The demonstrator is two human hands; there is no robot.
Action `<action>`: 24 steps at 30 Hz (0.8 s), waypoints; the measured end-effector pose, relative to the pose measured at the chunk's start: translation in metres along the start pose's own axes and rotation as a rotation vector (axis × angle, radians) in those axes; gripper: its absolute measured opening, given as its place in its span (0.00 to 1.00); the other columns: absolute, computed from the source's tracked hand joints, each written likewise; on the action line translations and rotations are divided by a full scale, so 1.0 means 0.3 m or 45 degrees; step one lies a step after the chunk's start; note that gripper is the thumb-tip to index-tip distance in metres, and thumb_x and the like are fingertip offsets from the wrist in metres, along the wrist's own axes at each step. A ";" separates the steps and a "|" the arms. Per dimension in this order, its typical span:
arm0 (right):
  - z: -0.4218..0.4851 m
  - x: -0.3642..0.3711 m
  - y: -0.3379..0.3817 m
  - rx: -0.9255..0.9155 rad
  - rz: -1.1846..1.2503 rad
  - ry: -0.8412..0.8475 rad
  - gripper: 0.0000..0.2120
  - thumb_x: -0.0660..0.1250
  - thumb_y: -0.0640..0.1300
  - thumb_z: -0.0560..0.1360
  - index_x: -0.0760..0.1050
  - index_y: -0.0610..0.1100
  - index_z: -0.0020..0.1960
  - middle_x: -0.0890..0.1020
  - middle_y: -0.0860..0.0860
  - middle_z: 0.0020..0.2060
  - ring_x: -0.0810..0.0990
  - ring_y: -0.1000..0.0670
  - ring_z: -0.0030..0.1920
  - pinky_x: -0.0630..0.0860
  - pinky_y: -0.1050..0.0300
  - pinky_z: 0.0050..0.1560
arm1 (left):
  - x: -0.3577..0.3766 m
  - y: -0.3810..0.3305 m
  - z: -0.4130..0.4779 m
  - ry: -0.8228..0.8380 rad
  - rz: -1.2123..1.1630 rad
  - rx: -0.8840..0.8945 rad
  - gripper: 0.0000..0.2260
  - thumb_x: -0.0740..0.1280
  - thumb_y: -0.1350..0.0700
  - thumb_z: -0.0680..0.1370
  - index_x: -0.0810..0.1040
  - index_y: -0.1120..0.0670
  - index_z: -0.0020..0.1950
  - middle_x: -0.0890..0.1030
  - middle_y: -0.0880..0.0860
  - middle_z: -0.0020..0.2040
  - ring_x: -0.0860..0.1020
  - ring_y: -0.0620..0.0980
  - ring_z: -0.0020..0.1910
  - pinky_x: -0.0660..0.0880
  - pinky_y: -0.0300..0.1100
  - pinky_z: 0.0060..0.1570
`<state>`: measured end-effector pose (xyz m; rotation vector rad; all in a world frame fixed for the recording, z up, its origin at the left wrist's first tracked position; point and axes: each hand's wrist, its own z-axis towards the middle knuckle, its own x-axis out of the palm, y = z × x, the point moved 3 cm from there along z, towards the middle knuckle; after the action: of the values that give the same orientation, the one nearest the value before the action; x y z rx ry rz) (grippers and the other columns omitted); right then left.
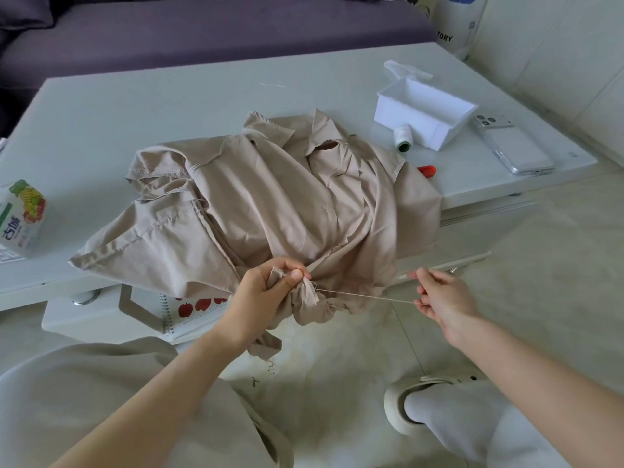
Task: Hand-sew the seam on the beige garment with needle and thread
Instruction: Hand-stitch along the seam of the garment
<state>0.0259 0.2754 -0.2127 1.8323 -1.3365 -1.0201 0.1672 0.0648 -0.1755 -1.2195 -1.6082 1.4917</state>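
Head view, looking down past both forearms: beige garment lies crumpled on a low white table, collar toward the far side, its near part spilling over the table's front edge and hanging toward the floor. Left hand grips a bunched bit of that hanging edge just off the table front, fingers curled round the cloth, thumb pressed flat on top of the fold, a small frayed tuft sticking out beside the thumb. Thread, pale, runs in a near-straight taut line from that tuft out to the right hand. Right hand is held well apart from the garment, to the right at about the same height, thumb and fingertips pinching the far end of the thread, remaining fingers loosely curled. On the table's far right: open white box, thread spool lying on its side just in front of it, phone face down near the corner. Small red object peeks out at the garment's right edge; what it is cannot be told. Juice carton at far left of the table. Spiral notebook with apple print on the shelf under the tabletop. Pale shoe on the tiled floor, lower right
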 end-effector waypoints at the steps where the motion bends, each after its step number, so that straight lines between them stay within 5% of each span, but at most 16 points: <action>1: 0.001 0.000 -0.007 -0.003 -0.027 -0.005 0.10 0.58 0.39 0.81 0.76 0.37 0.49 0.67 0.49 0.30 0.64 0.53 0.28 0.70 0.63 0.34 | 0.001 0.000 0.001 -0.003 0.002 0.003 0.09 0.61 0.61 0.80 0.79 0.57 0.43 0.80 0.44 0.35 0.76 0.38 0.34 0.71 0.27 0.38; 7: 0.000 0.038 -0.002 -0.221 -0.364 -0.111 0.13 0.55 0.37 0.81 0.78 0.35 0.51 0.71 0.50 0.31 0.72 0.48 0.37 0.75 0.48 0.49 | 0.011 0.007 0.007 0.005 0.030 -0.040 0.09 0.61 0.60 0.81 0.79 0.56 0.43 0.77 0.42 0.32 0.73 0.38 0.31 0.69 0.29 0.33; 13: -0.117 0.134 0.101 -0.197 0.323 0.408 0.11 0.55 0.40 0.82 0.75 0.41 0.47 0.69 0.51 0.27 0.65 0.55 0.25 0.73 0.64 0.29 | 0.017 0.016 0.007 0.058 0.084 -0.053 0.10 0.60 0.58 0.81 0.79 0.54 0.43 0.75 0.52 0.34 0.70 0.48 0.34 0.67 0.39 0.34; 17: -0.129 0.114 0.084 -0.403 -0.065 0.553 0.11 0.57 0.42 0.82 0.77 0.42 0.49 0.65 0.54 0.24 0.59 0.58 0.23 0.57 0.67 0.23 | 0.014 0.020 0.008 0.054 0.073 -0.069 0.11 0.60 0.57 0.81 0.78 0.54 0.42 0.71 0.57 0.35 0.66 0.51 0.34 0.63 0.44 0.35; 24: -0.077 -0.015 0.008 -0.640 -0.422 0.400 0.11 0.57 0.35 0.80 0.76 0.38 0.45 0.64 0.51 0.24 0.62 0.58 0.24 0.60 0.68 0.28 | 0.022 0.027 0.005 0.061 0.121 -0.074 0.12 0.59 0.58 0.82 0.78 0.55 0.42 0.73 0.56 0.34 0.69 0.50 0.32 0.66 0.42 0.33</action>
<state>0.0440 0.2803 -0.1982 1.7515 -0.5374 -1.0597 0.1650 0.0696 -0.1846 -1.3708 -1.5923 1.4709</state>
